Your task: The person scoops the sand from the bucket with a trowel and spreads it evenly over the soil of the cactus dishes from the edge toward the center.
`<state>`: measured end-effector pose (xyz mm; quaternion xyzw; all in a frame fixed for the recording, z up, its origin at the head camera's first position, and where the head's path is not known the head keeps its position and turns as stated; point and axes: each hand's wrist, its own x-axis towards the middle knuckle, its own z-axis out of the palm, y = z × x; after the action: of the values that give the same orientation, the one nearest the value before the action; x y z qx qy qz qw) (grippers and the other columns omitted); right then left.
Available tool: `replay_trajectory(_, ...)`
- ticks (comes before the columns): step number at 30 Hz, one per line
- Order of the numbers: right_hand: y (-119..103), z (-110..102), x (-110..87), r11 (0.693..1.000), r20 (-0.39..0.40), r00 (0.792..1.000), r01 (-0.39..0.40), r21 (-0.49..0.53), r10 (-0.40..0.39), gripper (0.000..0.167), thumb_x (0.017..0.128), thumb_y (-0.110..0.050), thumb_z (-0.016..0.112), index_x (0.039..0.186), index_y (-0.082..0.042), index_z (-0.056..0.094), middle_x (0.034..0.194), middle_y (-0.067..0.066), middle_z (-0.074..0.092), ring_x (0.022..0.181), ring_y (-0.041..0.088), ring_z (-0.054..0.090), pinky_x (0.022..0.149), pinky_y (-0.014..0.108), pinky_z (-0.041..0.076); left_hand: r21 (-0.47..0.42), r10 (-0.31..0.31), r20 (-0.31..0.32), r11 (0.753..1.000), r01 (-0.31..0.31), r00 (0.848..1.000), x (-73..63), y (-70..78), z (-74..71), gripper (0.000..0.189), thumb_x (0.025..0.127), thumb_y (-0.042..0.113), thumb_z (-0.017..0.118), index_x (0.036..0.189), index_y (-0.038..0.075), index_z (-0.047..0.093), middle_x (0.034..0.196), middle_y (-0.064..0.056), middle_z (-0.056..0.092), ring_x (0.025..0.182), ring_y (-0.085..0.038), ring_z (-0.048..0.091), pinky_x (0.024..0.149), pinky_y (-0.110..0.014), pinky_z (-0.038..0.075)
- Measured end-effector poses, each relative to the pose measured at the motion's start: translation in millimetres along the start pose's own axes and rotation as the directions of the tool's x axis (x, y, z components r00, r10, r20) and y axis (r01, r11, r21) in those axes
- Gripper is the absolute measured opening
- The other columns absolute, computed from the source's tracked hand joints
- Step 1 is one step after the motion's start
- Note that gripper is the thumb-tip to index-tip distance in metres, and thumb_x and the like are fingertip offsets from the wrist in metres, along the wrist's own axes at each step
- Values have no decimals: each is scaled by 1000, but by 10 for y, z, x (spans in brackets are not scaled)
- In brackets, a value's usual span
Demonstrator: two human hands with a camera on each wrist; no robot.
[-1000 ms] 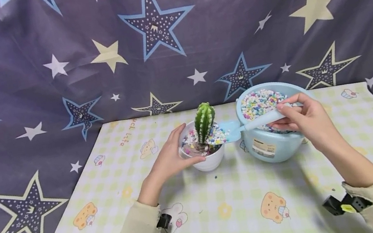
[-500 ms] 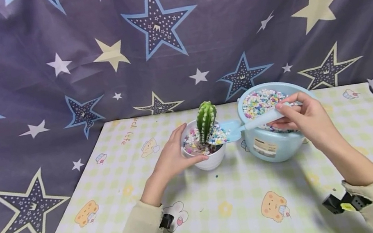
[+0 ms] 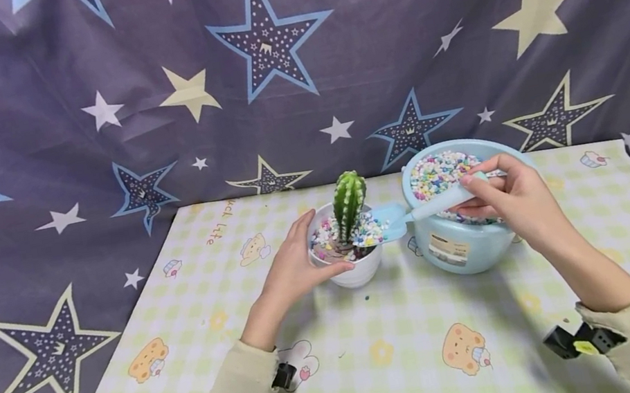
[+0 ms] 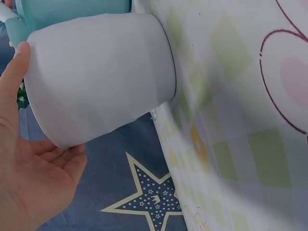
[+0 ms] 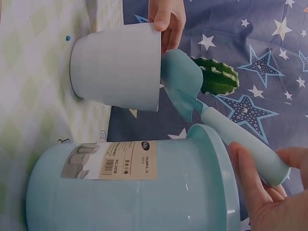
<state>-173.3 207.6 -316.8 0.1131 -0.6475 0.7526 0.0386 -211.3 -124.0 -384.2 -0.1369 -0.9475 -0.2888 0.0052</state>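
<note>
A green cactus (image 3: 349, 204) stands in a white flowerpot (image 3: 358, 276) with coloured pebbles around its base. My left hand (image 3: 290, 264) grips the pot's rim from the left, thumb at the front, as the left wrist view also shows. In my right hand (image 3: 515, 203) is the handle of a light blue shovel (image 3: 442, 202). The blade, loaded with pebbles, reaches over the pot's right side beside the cactus. From the right wrist view, the underside of the shovel blade (image 5: 182, 79) shows at the pot's mouth.
A light blue bucket (image 3: 457, 249) of coloured pebbles (image 3: 443, 172) stands just right of the pot, under the shovel handle. A checked cloth (image 3: 387, 387) covers the table, with a stray pebble (image 3: 367, 297) in front of the pot. Star-patterned fabric (image 3: 288, 117) hangs behind.
The shovel blade has tilted slightly at the pot's rim. Both hands keep their hold and have barely moved; the view has shifted a little.
</note>
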Motion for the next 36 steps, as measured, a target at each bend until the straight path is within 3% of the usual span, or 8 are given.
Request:
replay_trajectory(9, -15, 31, 7, 999, 35, 999, 26, -30, -24, 8, 98, 1, 57, 100, -6, 53, 82, -1, 77, 73, 12, 76, 70, 26, 63, 9, -3, -28, 1000, 3, 1000, -19, 34, 13, 121, 68, 61, 85, 159, 11, 22, 163, -11, 30, 143, -35, 42, 116, -52, 41)
replay_trajectory(36, -56, 99, 30, 982, 37, 998, 54, -179, -48, 11, 97, -7, 62, 102, -3, 54, 79, -4, 76, 69, 11, 76, 67, 26, 62, 28, -57, -59, 998, 59, 997, -39, 95, 57, 121, 68, 64, 83, 159, 11, 23, 162, -11, 32, 141, -36, 45, 112, -53, 45)
